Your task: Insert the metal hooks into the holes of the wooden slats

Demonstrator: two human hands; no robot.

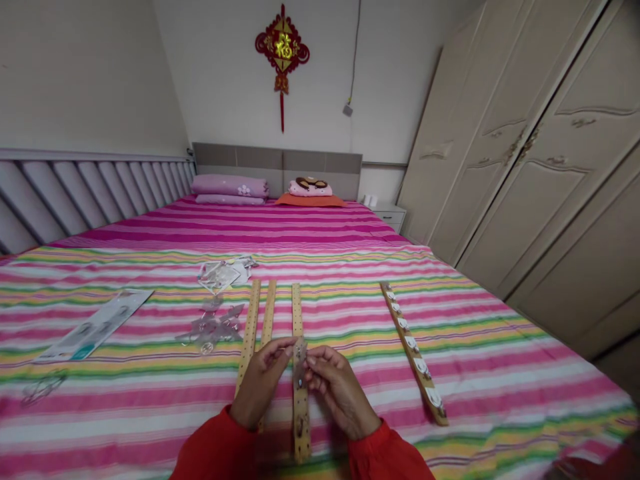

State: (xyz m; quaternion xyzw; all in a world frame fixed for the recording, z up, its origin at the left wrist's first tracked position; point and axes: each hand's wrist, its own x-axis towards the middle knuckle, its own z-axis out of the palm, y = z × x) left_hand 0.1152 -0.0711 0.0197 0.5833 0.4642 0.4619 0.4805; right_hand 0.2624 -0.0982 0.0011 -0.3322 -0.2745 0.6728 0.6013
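perforated strip [301, 403] lies between left grip [263, 375] and right grip [341, 388]

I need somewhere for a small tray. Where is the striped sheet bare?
Bare sheet lies between the right hand and the strip with white pieces, and beyond that strip toward the wardrobe. Crowded: around the left hand, with a wooden strip between the hands, two more strips alongside, then a plastic pile and packaging.
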